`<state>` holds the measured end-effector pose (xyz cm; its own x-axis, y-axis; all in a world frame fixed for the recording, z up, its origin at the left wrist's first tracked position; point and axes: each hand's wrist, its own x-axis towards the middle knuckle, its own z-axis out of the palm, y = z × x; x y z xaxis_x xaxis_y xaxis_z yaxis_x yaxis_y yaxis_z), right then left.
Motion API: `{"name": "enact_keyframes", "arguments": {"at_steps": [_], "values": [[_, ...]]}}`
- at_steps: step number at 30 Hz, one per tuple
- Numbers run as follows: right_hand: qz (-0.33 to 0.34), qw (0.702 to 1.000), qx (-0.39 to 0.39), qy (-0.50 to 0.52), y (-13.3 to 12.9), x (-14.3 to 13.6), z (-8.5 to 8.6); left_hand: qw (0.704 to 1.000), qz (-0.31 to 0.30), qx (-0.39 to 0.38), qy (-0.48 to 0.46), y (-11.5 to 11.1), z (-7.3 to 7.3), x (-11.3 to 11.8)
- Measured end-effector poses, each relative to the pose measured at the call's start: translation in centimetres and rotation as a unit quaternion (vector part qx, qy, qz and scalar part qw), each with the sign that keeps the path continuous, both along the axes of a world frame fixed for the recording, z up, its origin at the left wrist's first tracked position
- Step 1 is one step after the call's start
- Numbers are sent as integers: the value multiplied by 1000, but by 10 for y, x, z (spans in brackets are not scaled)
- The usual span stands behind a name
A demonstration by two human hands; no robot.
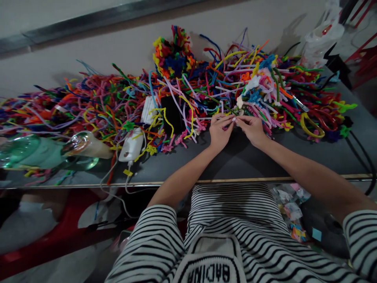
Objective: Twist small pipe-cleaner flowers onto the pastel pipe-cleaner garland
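Note:
In the middle of the table, my left hand (220,131) and my right hand (251,129) meet, fingertips pinched close together. Between them is a small whitish piece (234,119), too small to make out well; both hands are closed on it. A thin dark green pipe cleaner (216,100) runs from the upper left down toward my fingers; whether I grip it is unclear. Just beyond my right hand lies a cluster of white, pink and blue fuzzy pipe-cleaner shapes (256,88).
Multicoloured pipe cleaners (100,94) heap along the wall. Yellow-handled scissors (308,127) lie at right near red handles (326,120). At left are a white power bank-like device (132,145) with a cable, a dark phone-like slab (171,116) and a green plastic bottle (38,151).

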<state>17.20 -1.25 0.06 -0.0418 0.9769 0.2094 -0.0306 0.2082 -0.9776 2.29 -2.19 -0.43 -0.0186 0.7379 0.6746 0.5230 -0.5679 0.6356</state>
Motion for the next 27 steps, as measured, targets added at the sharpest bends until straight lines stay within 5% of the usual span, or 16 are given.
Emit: {"name": "enact_keyframes", "arguments": {"at_steps": [8, 17, 22, 27], "values": [[63, 997, 3, -47, 0, 7, 9, 999, 15, -49, 19, -4, 13, -3], [122, 988, -10, -90, 11, 24, 17, 994, -7, -107, 24, 10, -2, -14], [227, 965, -51, -119, 14, 38, 27, 988, -62, -131, 46, 9, -5, -13], [209, 962, 33, -171, 13, 38, 26, 985, -96, -105, 93, 6, 4, -18]]}}
